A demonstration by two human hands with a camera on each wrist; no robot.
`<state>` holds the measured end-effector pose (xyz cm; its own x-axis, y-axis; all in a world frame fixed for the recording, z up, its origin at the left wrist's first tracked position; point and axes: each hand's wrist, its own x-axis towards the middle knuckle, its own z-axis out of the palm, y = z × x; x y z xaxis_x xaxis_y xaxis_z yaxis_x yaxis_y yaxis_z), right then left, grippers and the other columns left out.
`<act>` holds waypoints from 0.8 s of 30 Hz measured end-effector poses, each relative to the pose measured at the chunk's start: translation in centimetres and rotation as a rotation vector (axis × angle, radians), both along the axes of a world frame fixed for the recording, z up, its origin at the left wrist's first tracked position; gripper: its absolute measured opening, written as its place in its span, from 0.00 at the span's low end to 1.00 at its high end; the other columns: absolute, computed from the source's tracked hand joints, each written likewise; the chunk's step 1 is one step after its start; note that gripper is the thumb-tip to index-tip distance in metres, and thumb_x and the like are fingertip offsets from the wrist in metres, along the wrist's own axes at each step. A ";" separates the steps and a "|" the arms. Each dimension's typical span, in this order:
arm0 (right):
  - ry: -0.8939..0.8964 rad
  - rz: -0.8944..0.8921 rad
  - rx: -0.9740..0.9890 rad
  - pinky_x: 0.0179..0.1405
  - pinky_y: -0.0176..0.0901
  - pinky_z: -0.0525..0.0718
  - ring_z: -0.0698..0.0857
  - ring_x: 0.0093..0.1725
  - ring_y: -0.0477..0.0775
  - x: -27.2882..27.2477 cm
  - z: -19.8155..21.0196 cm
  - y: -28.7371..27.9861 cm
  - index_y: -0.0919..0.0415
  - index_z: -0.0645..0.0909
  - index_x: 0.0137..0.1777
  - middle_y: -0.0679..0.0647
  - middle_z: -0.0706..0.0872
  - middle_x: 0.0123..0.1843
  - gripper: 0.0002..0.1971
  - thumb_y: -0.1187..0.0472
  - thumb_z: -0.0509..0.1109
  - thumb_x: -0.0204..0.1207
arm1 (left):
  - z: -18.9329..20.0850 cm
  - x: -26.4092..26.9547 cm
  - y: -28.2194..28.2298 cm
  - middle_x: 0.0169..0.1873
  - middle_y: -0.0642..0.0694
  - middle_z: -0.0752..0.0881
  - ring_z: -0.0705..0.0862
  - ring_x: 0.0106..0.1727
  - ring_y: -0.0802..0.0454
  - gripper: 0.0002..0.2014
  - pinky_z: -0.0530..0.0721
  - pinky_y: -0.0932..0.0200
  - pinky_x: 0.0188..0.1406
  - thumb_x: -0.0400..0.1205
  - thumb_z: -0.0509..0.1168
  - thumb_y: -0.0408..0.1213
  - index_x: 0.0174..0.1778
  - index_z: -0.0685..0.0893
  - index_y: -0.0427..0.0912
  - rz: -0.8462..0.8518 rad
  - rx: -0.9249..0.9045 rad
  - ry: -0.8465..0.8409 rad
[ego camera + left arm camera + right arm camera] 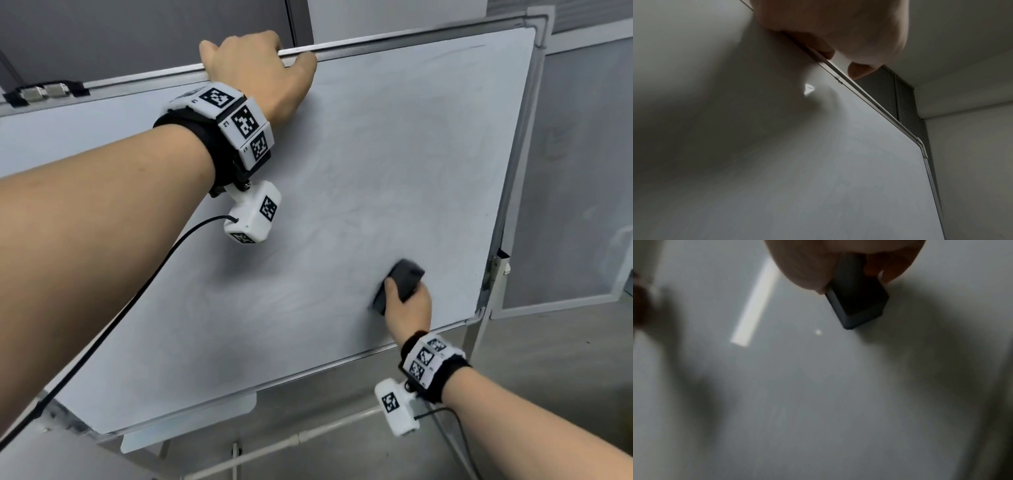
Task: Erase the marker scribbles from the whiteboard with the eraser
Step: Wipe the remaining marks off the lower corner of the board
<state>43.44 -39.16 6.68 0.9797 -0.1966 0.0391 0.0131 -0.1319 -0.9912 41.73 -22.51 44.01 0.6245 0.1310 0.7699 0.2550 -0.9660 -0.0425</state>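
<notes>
The whiteboard [342, 205] fills the head view, tilted, with only faint grey smears and a thin dark trace near its top right. My right hand [406, 301] grips a dark grey eraser [400, 284] and presses it flat on the board near the lower right corner. In the right wrist view the eraser [857, 301] sticks out from my right hand [844, 266] against the board [818, 386]. My left hand [260, 68] curls over the board's top frame [411, 36]. The left wrist view shows my left hand [838, 32] wrapped over that frame [869, 97].
The board stands on a metal stand with a white pen tray [191, 421] under its lower edge. Black clips [44, 92] sit at the top left corner. Grey wall panels [582, 171] lie to the right, grey floor below. Window blinds [890, 91] show behind the board.
</notes>
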 end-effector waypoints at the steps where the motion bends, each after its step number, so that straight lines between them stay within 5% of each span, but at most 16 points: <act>1: -0.095 -0.046 -0.074 0.68 0.58 0.78 0.79 0.64 0.65 1.2 2.1 -0.6 0.64 0.77 0.69 0.63 0.82 0.62 0.30 0.42 0.72 0.75 | -0.1 0.1 0.0 0.27 0.49 0.73 0.75 0.42 0.38 0.23 0.64 0.47 0.58 0.76 0.46 0.58 0.40 0.76 0.43 -0.001 0.006 -0.005; 6: -0.475 -0.183 -0.303 0.60 0.58 0.73 0.73 0.62 0.64 3.2 11.3 -1.8 0.59 0.74 0.72 0.62 0.75 0.60 0.29 0.46 0.73 0.76 | 0.0 0.1 -0.3 0.27 0.49 0.73 0.75 0.42 0.39 0.24 0.66 0.45 0.59 0.75 0.45 0.59 0.40 0.75 0.43 0.012 0.010 -0.007; 8: -0.550 -0.089 -0.481 0.53 0.59 0.74 0.74 0.58 0.64 0.9 8.1 -0.3 0.58 0.75 0.70 0.60 0.76 0.57 0.29 0.51 0.77 0.72 | 0.0 -0.1 -0.1 0.26 0.50 0.72 0.75 0.42 0.39 0.23 0.65 0.46 0.58 0.75 0.46 0.59 0.40 0.75 0.43 0.011 0.002 0.013; 12: -0.642 0.440 -1.005 0.43 0.56 0.75 0.83 0.50 0.63 -6.4 -5.3 1.9 0.49 0.80 0.60 0.50 0.74 0.54 0.32 0.53 0.83 0.52 | 0.3 -0.4 -0.4 0.27 0.50 0.73 0.75 0.42 0.39 0.22 0.63 0.47 0.55 0.75 0.46 0.60 0.39 0.74 0.44 -0.002 -0.023 0.043; 15: -0.706 0.339 -0.948 0.46 0.55 0.72 0.78 0.51 0.61 -5.1 -3.4 2.3 0.50 0.81 0.59 0.52 0.77 0.51 0.32 0.54 0.84 0.51 | 0.5 -0.5 -0.6 0.28 0.50 0.74 0.75 0.41 0.39 0.22 0.63 0.47 0.55 0.75 0.47 0.59 0.40 0.74 0.44 -0.012 -0.023 0.057; 20: -0.885 0.013 -0.508 0.51 0.51 0.65 0.72 0.55 0.59 0.1 12.5 2.6 0.55 0.81 0.68 0.59 0.78 0.53 0.28 0.51 0.78 0.65 | 0.6 -0.7 -0.2 0.29 0.51 0.74 0.75 0.44 0.39 0.23 0.64 0.47 0.58 0.75 0.47 0.59 0.42 0.75 0.44 -0.010 -0.033 0.083; 22: -0.860 -0.033 -0.476 0.52 0.52 0.67 0.73 0.56 0.60 0.2 13.5 3.1 0.54 0.81 0.69 0.58 0.78 0.54 0.29 0.51 0.77 0.66 | 0.6 -0.4 -0.4 0.29 0.51 0.75 0.75 0.43 0.39 0.23 0.63 0.47 0.56 0.75 0.47 0.60 0.42 0.75 0.44 -0.008 -0.040 0.094; 24: -0.893 0.096 -0.680 0.52 0.54 0.67 0.74 0.55 0.61 -1.5 9.1 4.1 0.53 0.81 0.67 0.57 0.79 0.54 0.32 0.53 0.79 0.60 | 0.7 -0.3 -0.5 0.29 0.50 0.75 0.75 0.42 0.38 0.22 0.63 0.47 0.56 0.74 0.47 0.60 0.41 0.75 0.44 -0.008 -0.044 0.085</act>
<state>41.92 -35.03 15.76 0.5571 0.2075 0.8041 0.7207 -0.6019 -0.3440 41.45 -22.97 44.70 0.6888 0.1587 0.7074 0.2447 -0.9694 -0.0209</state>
